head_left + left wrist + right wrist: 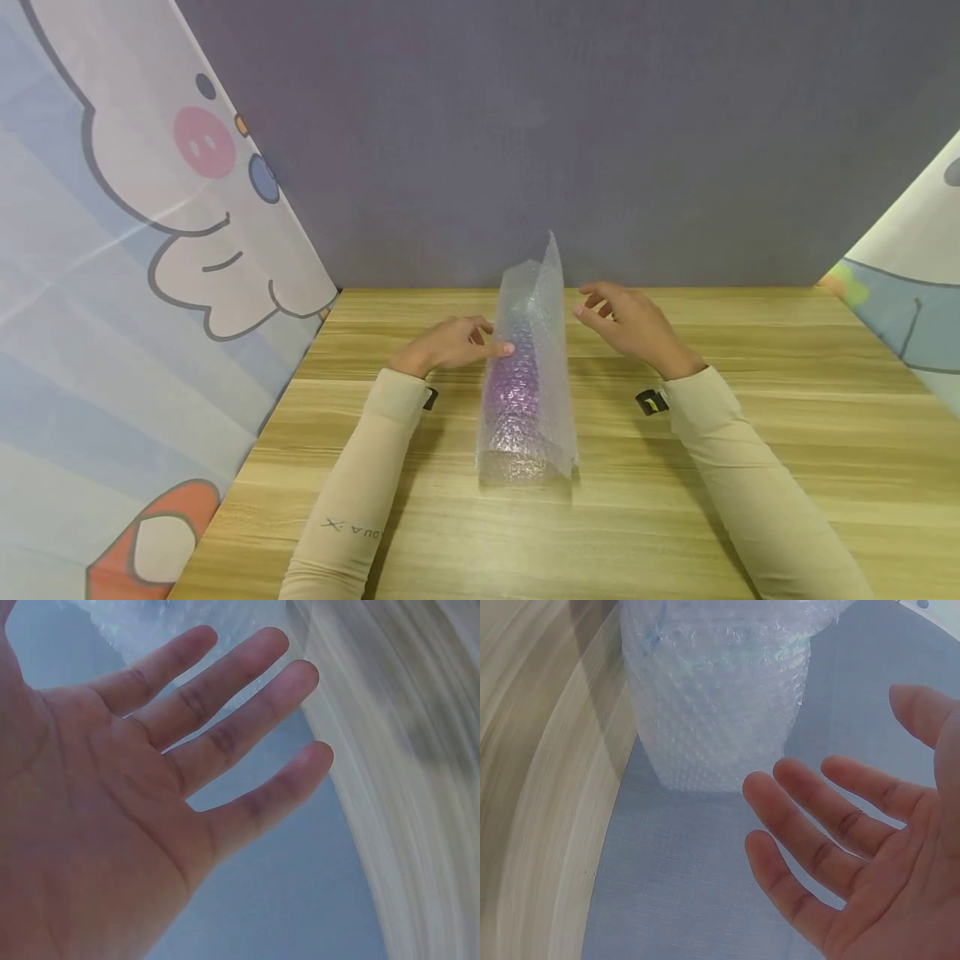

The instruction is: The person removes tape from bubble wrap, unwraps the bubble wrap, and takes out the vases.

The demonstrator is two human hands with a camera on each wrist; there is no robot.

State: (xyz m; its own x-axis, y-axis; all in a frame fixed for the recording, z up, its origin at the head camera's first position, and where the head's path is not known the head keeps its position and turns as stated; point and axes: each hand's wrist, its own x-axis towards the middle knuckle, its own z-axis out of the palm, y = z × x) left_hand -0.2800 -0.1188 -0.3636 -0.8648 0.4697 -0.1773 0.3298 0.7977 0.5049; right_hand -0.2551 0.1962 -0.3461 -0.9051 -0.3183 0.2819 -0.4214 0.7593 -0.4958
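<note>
A sheet of clear bubble wrap (556, 358) is rolled lengthwise around a purple-to-blue object (514, 387) on the table; the wrap blurs what kind of object it is. One loose edge of the sheet stands up along the right side. My left hand (453, 343) is at the roll's left side, its thumb lying on the wrap, and the left wrist view has its fingers extended. To the right of the roll, my right hand (626, 321) hovers apart from it with relaxed, spread fingers. Past those fingers, the right wrist view has the far end of the bubble wrap (720, 712).
The wood-grain table (750, 467) runs back to a grey upright panel (570, 142). A cartoon-printed sheet (142, 333) borders the left side, and another printed sheet (915, 250) stands on the right. Small black wrist devices (651, 402) sit under both cuffs.
</note>
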